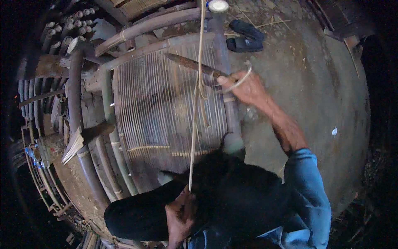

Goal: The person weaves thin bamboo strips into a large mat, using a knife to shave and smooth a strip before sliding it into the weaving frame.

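Note:
My left hand (pixel 181 213) is closed round the lower end of a long, pale bamboo strip (pixel 193 141), close to my lap. From there the strip runs nearly upright past the top edge of the view. Farther off, my right hand (pixel 249 88) grips a knife (pixel 186 63) by its handle, the long dark blade pointing left. The blade crosses the strip, but whether they touch I cannot tell. A thin peeled sliver (pixel 203 92) curls beside the strip just below the knife. Another pale curl (pixel 247 75) loops round by my right hand.
Beneath the strip lies a slatted bamboo bench (pixel 143 108) framed with thick poles. A split bamboo piece (pixel 74 146) juts out at left. Dark sandals (pixel 245 37) rest on the grey floor (pixel 327 95) at far right. Cut bamboo tubes (pixel 68 27) are stacked at far left.

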Available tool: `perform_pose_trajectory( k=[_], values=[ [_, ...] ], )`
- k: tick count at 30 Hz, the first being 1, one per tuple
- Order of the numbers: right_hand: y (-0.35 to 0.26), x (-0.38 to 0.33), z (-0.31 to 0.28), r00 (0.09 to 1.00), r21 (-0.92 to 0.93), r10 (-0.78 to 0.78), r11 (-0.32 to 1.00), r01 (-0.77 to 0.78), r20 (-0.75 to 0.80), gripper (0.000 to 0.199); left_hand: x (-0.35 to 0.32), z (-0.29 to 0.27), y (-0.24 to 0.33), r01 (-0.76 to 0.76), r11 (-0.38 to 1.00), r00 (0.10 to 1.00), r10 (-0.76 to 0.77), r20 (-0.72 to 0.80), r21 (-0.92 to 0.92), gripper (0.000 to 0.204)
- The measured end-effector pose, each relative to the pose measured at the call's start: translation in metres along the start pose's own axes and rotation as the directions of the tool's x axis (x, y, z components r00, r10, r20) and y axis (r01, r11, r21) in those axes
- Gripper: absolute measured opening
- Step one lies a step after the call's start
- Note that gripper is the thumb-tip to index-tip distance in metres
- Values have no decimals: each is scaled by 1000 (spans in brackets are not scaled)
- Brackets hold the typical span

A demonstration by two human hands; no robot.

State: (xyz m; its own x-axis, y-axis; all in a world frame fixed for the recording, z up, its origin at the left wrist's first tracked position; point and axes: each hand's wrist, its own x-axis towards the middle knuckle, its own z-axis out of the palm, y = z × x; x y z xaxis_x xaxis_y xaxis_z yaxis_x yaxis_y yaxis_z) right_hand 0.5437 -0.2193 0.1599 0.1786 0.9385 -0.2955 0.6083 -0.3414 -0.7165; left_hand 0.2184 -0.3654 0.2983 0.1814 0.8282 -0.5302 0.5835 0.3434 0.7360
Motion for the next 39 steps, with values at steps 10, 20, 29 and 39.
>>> perform_pose_trajectory(
  k=[10,20,29,39],
  values=[
    [-39,-46,28,898,-196,-254,920,338,358,58,19,-17,1,-148,959,988,152,4,242,26],
    [15,39,-7,998,-231,63,971,-67,-25,80,-36,-43,-11,287,957,957,-285,58,-41,35],
    [105,77,-47,891,71,331,943,-326,-311,86,-79,-46,-17,83,995,989,-88,-118,-48,14],
    [12,12,31,979,180,16,983,21,-205,72,-11,-41,-20,392,839,919,-379,110,-377,23]
  ],
)
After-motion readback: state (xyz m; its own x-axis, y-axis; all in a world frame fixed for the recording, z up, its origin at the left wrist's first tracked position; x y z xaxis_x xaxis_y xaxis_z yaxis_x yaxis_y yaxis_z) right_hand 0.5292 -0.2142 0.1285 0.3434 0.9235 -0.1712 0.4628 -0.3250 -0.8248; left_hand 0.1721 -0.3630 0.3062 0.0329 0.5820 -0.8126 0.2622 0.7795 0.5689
